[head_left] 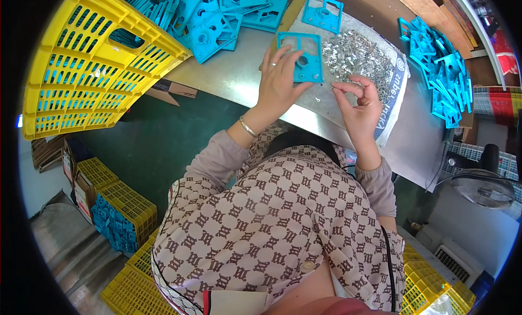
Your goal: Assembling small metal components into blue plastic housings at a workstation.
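Note:
My left hand [280, 78] grips a turquoise plastic frame plate [309, 69] by its left side, thumb along the lower edge. The plate has a round hole and rectangular cutouts. Just right of its lower corner, my right hand [360, 100] pinches a small metal piece [331, 88] between thumb and forefinger. Beyond my right hand spreads a heap of small silvery metal clips [359, 56] on a flattened sack [392, 111]. Another turquoise plate [322, 13] lies flat farther back on the sack. One loose clip [317, 99] rests near the table's front edge.
A pile of turquoise plates [209, 29] covers the table's back left, beside a tilted yellow crate [103, 59]. More turquoise parts [439, 67] are heaped at the right. A fan [483, 187] stands at the lower right. Yellow crates [128, 203] sit on the floor at left.

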The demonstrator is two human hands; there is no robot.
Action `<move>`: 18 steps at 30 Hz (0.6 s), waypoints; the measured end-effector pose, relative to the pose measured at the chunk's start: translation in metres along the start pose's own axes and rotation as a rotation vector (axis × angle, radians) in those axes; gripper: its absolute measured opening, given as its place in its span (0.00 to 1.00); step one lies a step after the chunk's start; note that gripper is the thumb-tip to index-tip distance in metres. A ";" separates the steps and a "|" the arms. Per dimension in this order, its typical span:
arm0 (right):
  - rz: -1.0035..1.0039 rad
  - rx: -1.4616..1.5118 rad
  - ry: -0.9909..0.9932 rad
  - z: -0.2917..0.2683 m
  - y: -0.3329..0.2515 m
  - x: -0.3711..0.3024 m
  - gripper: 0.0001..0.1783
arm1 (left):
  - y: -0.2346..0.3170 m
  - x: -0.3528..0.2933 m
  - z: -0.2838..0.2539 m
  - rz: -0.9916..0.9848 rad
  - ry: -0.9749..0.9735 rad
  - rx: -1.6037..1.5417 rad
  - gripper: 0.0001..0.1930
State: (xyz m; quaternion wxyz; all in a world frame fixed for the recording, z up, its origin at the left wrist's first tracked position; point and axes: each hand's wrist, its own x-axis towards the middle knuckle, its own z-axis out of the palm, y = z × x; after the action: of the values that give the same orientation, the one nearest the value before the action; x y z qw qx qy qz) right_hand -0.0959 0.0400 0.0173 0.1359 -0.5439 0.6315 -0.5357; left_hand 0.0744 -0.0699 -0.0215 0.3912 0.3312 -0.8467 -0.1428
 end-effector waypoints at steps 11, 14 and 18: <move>-0.401 -0.190 -0.044 0.005 -0.027 0.003 0.16 | 0.041 0.014 -0.027 0.195 0.102 -0.132 0.38; -0.480 -0.216 -0.061 0.003 -0.033 0.005 0.18 | 0.042 0.014 -0.029 0.221 0.123 -0.107 0.39; -0.511 -0.245 -0.082 -0.001 -0.035 0.004 0.15 | 0.042 0.015 -0.029 0.235 0.132 -0.101 0.39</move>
State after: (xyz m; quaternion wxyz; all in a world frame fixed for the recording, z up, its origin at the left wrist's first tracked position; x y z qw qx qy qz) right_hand -0.0792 0.0432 0.0483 -0.0446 -0.7190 0.5280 -0.4498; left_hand 0.0706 -0.0483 0.0268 0.4763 0.2186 -0.8437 -0.1162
